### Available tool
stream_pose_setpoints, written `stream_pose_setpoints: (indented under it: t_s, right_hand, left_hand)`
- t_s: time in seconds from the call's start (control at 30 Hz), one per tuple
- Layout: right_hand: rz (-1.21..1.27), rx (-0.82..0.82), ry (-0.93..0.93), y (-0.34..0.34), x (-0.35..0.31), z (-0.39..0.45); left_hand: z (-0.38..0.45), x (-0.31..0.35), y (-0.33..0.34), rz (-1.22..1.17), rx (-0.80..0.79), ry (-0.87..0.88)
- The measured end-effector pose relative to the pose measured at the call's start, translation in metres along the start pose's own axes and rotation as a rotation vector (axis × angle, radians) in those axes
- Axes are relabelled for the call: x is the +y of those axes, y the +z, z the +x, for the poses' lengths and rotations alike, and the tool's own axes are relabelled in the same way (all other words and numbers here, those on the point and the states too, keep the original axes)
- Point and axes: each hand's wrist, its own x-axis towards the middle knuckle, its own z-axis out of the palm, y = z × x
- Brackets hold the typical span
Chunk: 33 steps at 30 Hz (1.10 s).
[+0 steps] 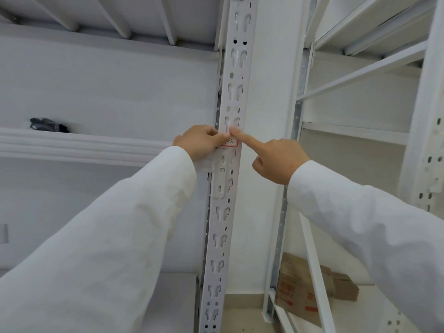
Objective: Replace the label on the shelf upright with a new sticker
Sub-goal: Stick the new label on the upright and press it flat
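Note:
A white perforated shelf upright [224,224] runs up the middle of the head view. A small white label with a red border [230,143] is stuck on it at hand height, with handwriting partly hidden. My left hand [200,141] rests against the upright's left side, its thumb and fingers on the label's left edge. My right hand [274,159] points with the index finger stretched out, its tip touching the upright at the label's top edge; the other fingers are curled in. Both arms wear white sleeves.
A white shelf beam [84,146] runs left from the upright, with a dark object [48,124] lying on the shelf above it. A second white rack [360,131] stands to the right. Cardboard boxes [310,289] sit low on the floor.

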Motion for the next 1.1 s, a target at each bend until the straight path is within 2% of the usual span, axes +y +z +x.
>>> stream_pose_setpoints:
  t_s: [0.13,0.2,0.3,0.37,0.43,0.53,0.6,0.77,0.97,1.1]
  right_hand:
    - [0.016,-0.007,0.021,0.003,0.009,-0.008]
    - [0.111,0.054,0.026,0.004,0.005,-0.008]
    - [0.491,0.170,0.279,0.004,-0.014,0.005]
    - [0.717,0.079,0.483,0.003,-0.028,0.018]
    - [0.820,-0.017,0.553,0.003,-0.039,0.028]
    - [0.900,-0.020,0.552,0.006,-0.040,0.038]
    - [1.044,-0.026,0.520,0.009,-0.033,0.038]
    - [1.175,-0.079,0.344,0.011,-0.015,0.030]
    - [1.106,-0.124,0.207,0.011,-0.007,0.025]
    - [1.026,-0.116,0.263,0.006,-0.009,0.029]
  left_hand:
    - [0.003,-0.005,-0.001,0.018,-0.018,0.018]
    - [0.000,-0.004,-0.005,0.045,-0.054,0.026]
    - [-0.002,-0.002,-0.009,0.024,-0.086,0.037]
    - [-0.002,0.001,-0.010,0.002,-0.093,0.035]
    - [-0.001,0.001,-0.009,-0.011,-0.092,0.023]
    - [0.002,-0.002,-0.008,-0.026,-0.084,0.010]
    - [0.003,-0.003,-0.007,-0.028,-0.088,0.017]
    - [0.003,-0.005,-0.007,0.018,-0.090,0.012]
    - [0.003,-0.007,-0.007,0.060,-0.080,0.025]
    - [0.001,-0.006,-0.008,0.072,-0.072,0.021]
